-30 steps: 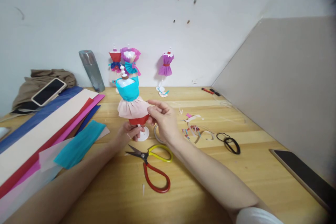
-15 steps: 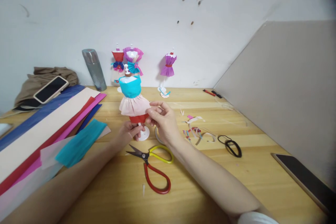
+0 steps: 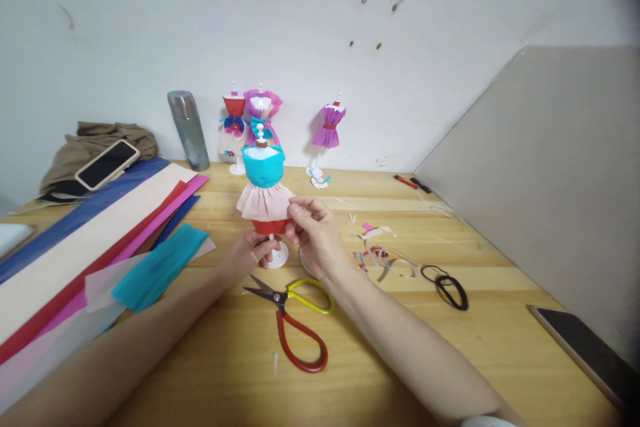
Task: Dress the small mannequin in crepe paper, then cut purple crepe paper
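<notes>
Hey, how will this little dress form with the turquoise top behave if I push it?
The dress form would probably tip if pushed near the top, since its body sits high on a thin stem. The flat round base should steady it somewhat. The pale pink skirt looks thin and gathered, so it may crease easily.

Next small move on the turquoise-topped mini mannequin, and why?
Probably a light outward tug on the pale pink skirt with the right hand, to even the folds: its thumb and forefinger are at the skirt's edge, the gathers look uneven, and the left hand holds the white stand below the red layer.
</notes>
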### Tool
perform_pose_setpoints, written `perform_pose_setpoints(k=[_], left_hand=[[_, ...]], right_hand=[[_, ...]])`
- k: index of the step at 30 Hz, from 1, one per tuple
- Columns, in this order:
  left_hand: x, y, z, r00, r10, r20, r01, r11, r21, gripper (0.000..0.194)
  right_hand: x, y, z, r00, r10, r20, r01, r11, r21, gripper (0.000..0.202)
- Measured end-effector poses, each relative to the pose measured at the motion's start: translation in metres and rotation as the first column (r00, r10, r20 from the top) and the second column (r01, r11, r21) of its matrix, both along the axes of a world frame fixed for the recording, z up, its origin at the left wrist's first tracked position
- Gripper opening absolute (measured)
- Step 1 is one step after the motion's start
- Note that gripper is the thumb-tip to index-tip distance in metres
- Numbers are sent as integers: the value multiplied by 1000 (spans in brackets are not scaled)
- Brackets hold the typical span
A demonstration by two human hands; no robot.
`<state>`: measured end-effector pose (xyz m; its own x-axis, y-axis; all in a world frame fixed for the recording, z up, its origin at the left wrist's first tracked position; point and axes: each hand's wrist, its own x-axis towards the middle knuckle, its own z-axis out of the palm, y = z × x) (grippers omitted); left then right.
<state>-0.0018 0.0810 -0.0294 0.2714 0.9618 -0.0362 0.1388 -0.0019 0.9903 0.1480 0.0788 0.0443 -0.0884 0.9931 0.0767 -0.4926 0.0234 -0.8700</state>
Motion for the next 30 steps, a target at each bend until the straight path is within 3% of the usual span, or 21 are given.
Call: perform_pose_setpoints(k=[12, 19, 26, 30], left_hand=[[0, 1, -3, 1000, -13, 16, 14, 998, -54, 35], [0, -1, -1, 1000, -18, 15, 19, 999, -48, 35], [1, -2, -3, 998, -13, 59, 15, 999, -33, 36], [-2, -2, 1, 998, -35, 54, 37, 999, -34, 39]], right_hand=[[-5, 0, -5, 947, -193, 255, 166, 978, 124, 26], [-7, -2, -7, 955, -179, 237, 154, 981, 120, 30], [-3, -12, -1, 991, -26, 132, 19, 998, 58, 31], [0, -13, 2, 990, -38, 137, 31, 998, 49, 32]])
